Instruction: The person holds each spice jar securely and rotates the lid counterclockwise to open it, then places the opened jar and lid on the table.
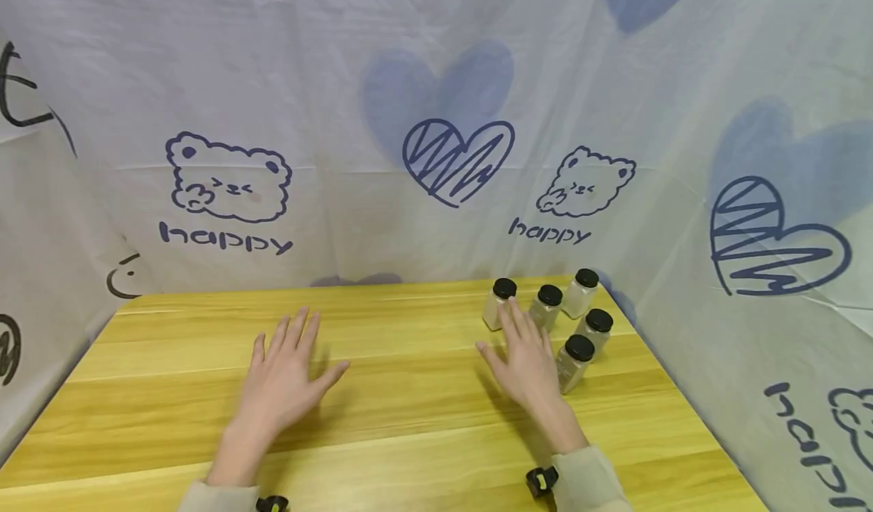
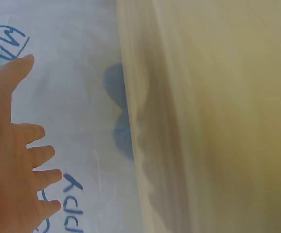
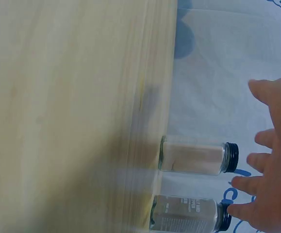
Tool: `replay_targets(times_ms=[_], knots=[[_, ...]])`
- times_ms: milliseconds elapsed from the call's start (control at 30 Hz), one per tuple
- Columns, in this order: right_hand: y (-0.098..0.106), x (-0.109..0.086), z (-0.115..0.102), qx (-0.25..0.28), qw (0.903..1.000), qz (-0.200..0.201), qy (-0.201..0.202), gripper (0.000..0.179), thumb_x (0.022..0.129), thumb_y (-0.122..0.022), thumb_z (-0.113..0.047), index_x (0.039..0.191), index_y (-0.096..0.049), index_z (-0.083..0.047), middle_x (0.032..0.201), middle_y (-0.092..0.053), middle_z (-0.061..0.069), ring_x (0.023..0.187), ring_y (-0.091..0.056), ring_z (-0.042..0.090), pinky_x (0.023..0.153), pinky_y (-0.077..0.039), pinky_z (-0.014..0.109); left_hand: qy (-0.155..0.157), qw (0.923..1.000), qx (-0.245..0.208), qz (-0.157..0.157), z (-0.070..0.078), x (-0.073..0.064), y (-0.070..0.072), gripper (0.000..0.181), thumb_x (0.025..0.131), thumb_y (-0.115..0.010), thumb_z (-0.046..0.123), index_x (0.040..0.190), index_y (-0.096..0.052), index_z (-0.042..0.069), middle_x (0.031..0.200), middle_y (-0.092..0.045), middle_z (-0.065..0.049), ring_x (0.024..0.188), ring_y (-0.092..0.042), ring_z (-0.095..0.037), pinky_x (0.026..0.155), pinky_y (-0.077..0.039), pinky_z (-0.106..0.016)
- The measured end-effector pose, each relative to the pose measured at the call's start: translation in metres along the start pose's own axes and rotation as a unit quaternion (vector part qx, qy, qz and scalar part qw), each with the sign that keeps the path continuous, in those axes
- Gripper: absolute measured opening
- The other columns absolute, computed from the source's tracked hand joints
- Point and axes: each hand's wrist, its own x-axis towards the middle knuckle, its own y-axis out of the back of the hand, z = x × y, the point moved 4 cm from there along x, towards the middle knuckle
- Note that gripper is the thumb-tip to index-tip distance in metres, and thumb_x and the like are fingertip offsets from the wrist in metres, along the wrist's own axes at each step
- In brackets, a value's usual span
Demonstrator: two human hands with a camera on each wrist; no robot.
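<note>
My left hand [image 1: 281, 379] hovers palm down over the left part of the wooden table [image 1: 402, 398], fingers spread and holding nothing. On the right, my right hand [image 1: 528, 364] is also spread and without a grip, held above the table beside a group of spice jars. A jar with pale powder [image 1: 496, 305] stands just past its fingertips; in the right wrist view, this pale jar [image 3: 193, 156] appears near a jar with printed text [image 3: 184, 214]. Another jar [image 1: 575, 362] stands to the right of that hand, partly covered by it. All jars have black lids and stand upright.
More jars [image 1: 581, 294] stand at the table's back right corner, one jar [image 1: 596, 330] nearer the right edge. White cloth [image 1: 327, 118] printed with hearts and bears hangs behind the table and along both sides. Dark straps with small devices [image 1: 542, 482] sit at the wrists.
</note>
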Motion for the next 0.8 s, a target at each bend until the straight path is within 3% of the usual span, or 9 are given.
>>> replay_targets(times_ms=[400, 800], knots=[[0.009, 0.013, 0.004, 0.077, 0.9944, 0.072, -0.009, 0.07, 0.104, -0.062, -0.038, 0.162, -0.035, -0.008, 0.17, -0.026, 0.013, 0.148, -0.037, 0.044, 0.119, -0.032, 0.062, -0.048, 0.9959, -0.058, 0.05, 0.04, 0.039, -0.017, 0.092, 0.099, -0.057, 0.064, 0.163, -0.028, 0.005, 0.168, -0.029, -0.018, 0.151, -0.032, -0.042, 0.123, -0.02, -0.064], [0.019, 0.027, 0.013, 0.125, 0.9874, 0.095, -0.017, 0.058, 0.105, -0.061, -0.025, 0.157, -0.042, -0.006, 0.166, -0.033, 0.015, 0.149, -0.037, 0.04, 0.119, -0.034, 0.059, -0.072, 0.9834, -0.138, 0.093, 0.076, 0.07, -0.038, 0.078, 0.099, -0.068, 0.045, 0.159, -0.039, 0.004, 0.159, -0.045, -0.019, 0.143, -0.046, -0.042, 0.115, -0.039, -0.061]])
